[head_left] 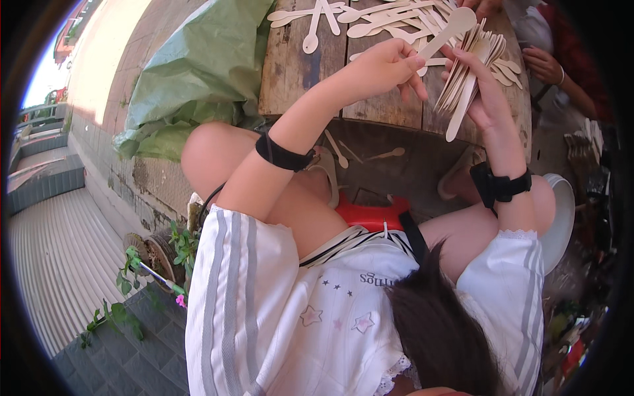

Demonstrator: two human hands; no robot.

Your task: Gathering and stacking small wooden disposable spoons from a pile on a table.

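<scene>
Table, worn planks, under and beyond both hands. Loose wooden spoons heaped past the left hand, overlapping, pointing every which way; the heap runs behind the right hand too, so spoons there are partly blocked from view. Green plastic sheet left of the left hand, draped by the table edge. Co-worker's hand off to the right of the right hand; co-worker's other hand just beyond it, cut by the upper edge. Fallen spoons on the ground, below the left hand. Red object lower down, between the person's legs, kind unclear.

Hands apart, near each other. Left hand pinches a single spoon by its narrow end; long axis slants away from the body and rightward, bowl at the far end, above the bundle. Right hand clamps a spoon bundle, slightly fanned; long axis tilts, near ends toward the body and a bit left, far ends away and right. Bowl direction within the bundle: mostly can't tell.
</scene>
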